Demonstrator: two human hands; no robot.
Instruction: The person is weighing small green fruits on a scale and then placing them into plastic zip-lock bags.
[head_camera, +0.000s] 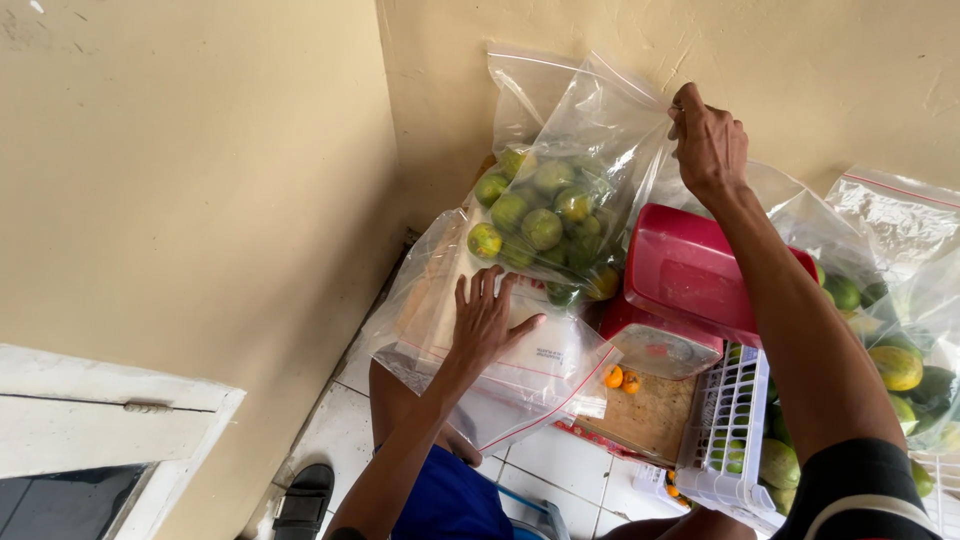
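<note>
1. The right hand (708, 140) is closing its fingers on the top edge of a clear plastic bag (590, 130), pinching it up against the cream wall (820, 70).
2. That bag is hanging from the pinch and is holding a heap of green fruits (545, 215), some turning yellow; it is sagging down just beside the red scale (680, 290).
3. The left hand (485, 325) is lying open, fingers spread, palm pressing flat on a stack of empty clear bags (480, 370) with red zip strips; it is gripping nothing.
4. The filled bag's bottom is touching the top of that stack, just above the left hand's fingertips.
5. The red scale is sitting with its red tray tilted, partly behind the right forearm.
6. Two small orange fruits (621, 379) are lying on a wooden board (650, 415) below the scale.
7. A white plastic basket (725, 430) with more green fruits is standing near the right arm.
8. More clear bags with fruit (900, 330) are leaning at the far right.
9. A black sandal (303, 500) is lying on the tiled floor (340, 430).
</note>
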